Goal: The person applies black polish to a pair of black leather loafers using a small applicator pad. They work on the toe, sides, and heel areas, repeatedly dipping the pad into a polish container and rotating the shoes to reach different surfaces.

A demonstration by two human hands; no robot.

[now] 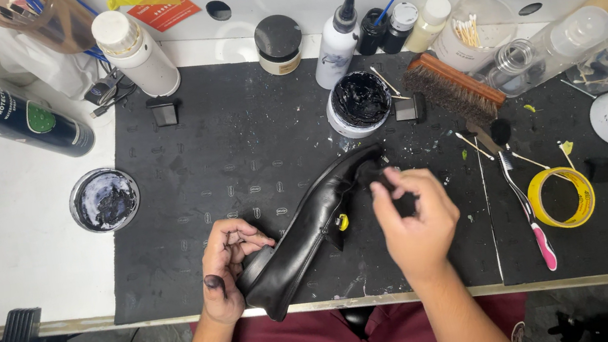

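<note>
Black mat [249, 131] covers the bench [38, 237]; on it, near the front edge, lies a black shoe [313, 230], toe pointing away. The left hand [226, 269] grips its heel end, fingers curled around it. The right hand [413, 219] pinches a small dark applicator [383, 180] against the toe. An open polish tin [358, 103] sits beyond.

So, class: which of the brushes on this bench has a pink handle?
The toothbrush lying beside the yellow tape roll; the other two brushes have wooden or orange backs.
</note>
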